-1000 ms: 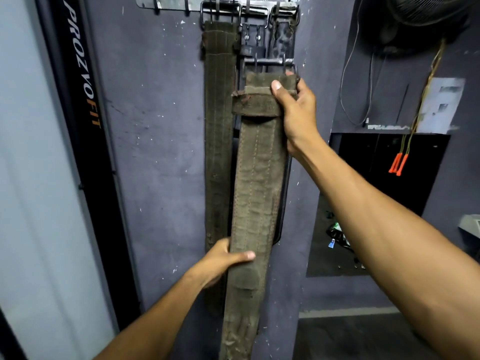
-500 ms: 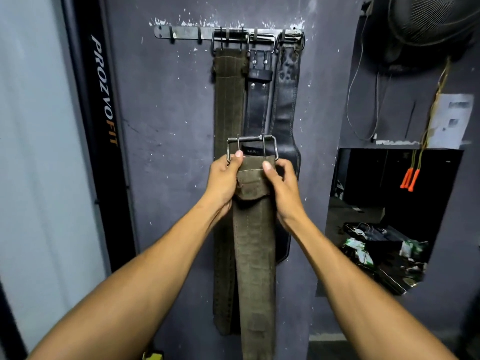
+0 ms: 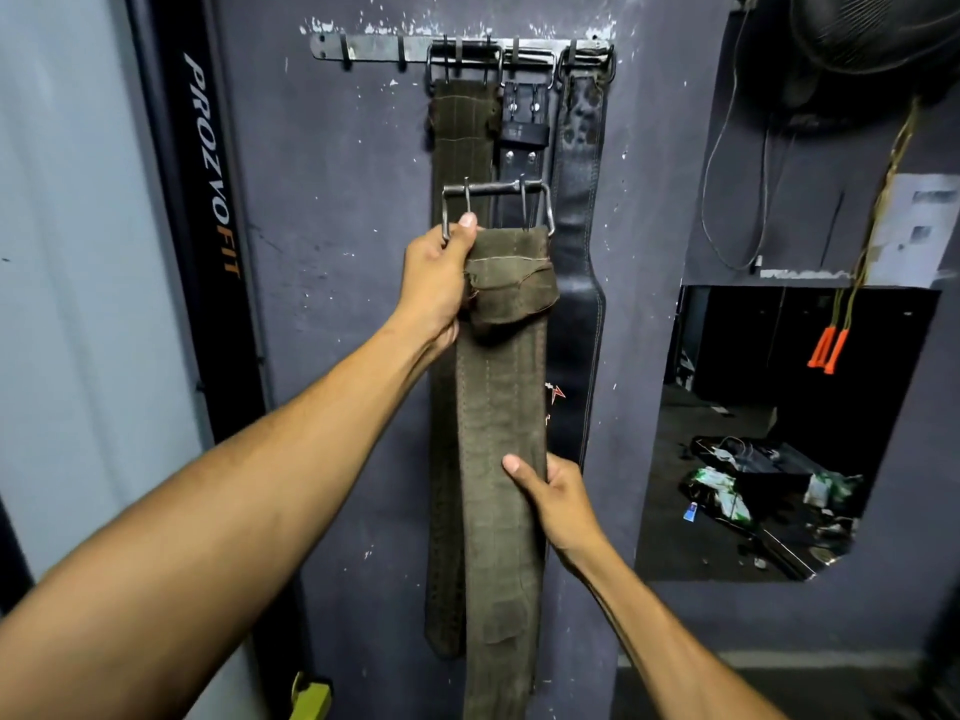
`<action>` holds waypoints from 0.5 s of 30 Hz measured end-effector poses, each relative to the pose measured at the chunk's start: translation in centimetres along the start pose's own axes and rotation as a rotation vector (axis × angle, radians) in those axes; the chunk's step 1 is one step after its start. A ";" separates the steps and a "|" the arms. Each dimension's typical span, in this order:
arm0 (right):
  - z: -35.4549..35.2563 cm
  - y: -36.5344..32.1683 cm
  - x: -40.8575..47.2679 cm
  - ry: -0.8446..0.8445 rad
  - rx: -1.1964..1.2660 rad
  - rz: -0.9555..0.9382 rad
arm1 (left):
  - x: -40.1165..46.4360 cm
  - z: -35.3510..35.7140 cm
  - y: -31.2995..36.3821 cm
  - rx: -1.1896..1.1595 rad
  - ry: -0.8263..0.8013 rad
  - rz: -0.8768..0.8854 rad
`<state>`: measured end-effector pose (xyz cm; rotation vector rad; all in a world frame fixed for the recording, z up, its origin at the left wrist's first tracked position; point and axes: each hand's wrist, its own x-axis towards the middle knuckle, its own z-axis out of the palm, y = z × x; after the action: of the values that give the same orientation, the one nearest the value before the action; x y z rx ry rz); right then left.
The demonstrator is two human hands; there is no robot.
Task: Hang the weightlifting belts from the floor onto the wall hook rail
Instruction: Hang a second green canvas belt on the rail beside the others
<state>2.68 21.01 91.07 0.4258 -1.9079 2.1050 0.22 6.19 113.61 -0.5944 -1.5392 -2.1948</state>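
Observation:
I hold an olive-green weightlifting belt [image 3: 498, 397] upright in front of the wall. My left hand [image 3: 434, 283] grips its top just under the steel buckle [image 3: 496, 205], thumb against the buckle frame. My right hand [image 3: 558, 498] grips the strap lower down on its right edge. Above, the metal hook rail [image 3: 374, 46] carries another olive belt [image 3: 457, 127], a black leather belt [image 3: 524, 132] and a worn dark leather belt [image 3: 582, 210]. The two left hooks on the rail are bare.
A black post with PROZVOFIT lettering [image 3: 208, 168] stands left of the wall. To the right, a dark opening [image 3: 779, 433] shows clutter inside. Orange-handled cords [image 3: 828, 350] and wires hang beside it, under a fan [image 3: 878, 28].
My right hand has left the belt's top and slid down to grip the strap lower. My left hand keeps hold below the buckle, which has not visibly moved against the hung belts.

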 end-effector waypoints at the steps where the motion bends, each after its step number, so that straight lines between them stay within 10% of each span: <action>1: 0.2 -0.1 -0.2 0.004 0.023 -0.005 | 0.0 0.1 0.3 0.010 -0.008 0.006; 15: 0.1 7.7 -4.1 -0.158 -0.112 0.202 | 2.5 -0.1 4.0 0.069 0.015 0.112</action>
<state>3.49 20.20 82.39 0.4004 -2.2312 2.1282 0.28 4.61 118.05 -0.6253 -1.5286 -2.0507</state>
